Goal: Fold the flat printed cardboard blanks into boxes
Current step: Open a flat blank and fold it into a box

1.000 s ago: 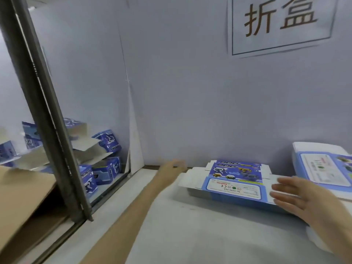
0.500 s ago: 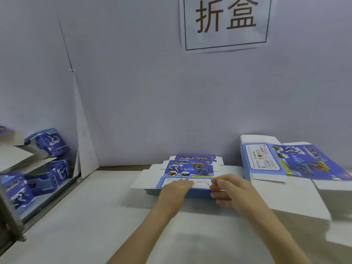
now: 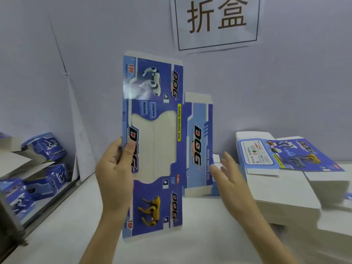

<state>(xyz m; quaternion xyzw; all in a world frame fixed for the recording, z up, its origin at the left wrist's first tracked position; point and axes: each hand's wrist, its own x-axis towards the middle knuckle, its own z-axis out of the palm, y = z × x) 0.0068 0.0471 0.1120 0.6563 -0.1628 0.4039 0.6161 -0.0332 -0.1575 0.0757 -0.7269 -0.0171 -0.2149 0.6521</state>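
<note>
A flat blue cardboard blank (image 3: 155, 141) is standing upright in the air above the white surface (image 3: 171, 250), its printed face turned toward the camera. It is reading "DOG" several times, "FUNNY MOVING DOG" on a yellow strip, "LIGHTING" and "MOVING", and "TOP" at both ends, with a white toy dog pictured above a pale window cut-out and a yellow one below. The left hand (image 3: 114, 176) is grasping the blank's left edge, thumb lying over the print and fingers curled behind. The right hand (image 3: 231, 180) is hanging released, fingers spread, just beside the blank's right flap; I cannot tell if it is touching. Half a second ago the blank was lying on the low stack at the back with both hands resting on it; now it is lifted. To the right, stacks of blanks (image 3: 282, 168) are sitting, the top one showing "DOG". At the far left, folded boxes (image 3: 45, 147) are piled. A wall sign (image 3: 216, 21) is reading "折盒".
</note>
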